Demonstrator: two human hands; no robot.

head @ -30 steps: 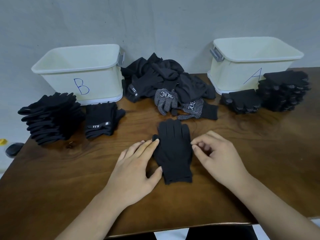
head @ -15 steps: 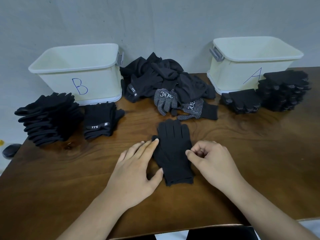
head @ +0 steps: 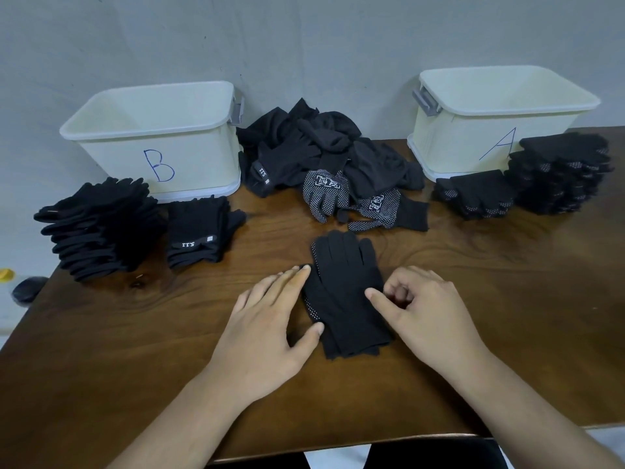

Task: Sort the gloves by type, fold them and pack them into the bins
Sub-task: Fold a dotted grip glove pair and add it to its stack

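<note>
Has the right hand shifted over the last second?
Yes: the right hand moved slightly left, away from bin A, its fingers now over the glove edge.

black white-dotted glove [head: 345, 292], cream bins [head: 189, 157], brown table [head: 135, 350]

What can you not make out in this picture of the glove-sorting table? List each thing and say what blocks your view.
- Bottoms of bin B and bin A, head view: hidden by their front walls.
- Palm side of the flat glove, head view: face down on the table.
- Right hand, head view: curled fingers hide whether it pinches the glove.
- Dark object at left, head view: blurred, too small to identify.
</note>
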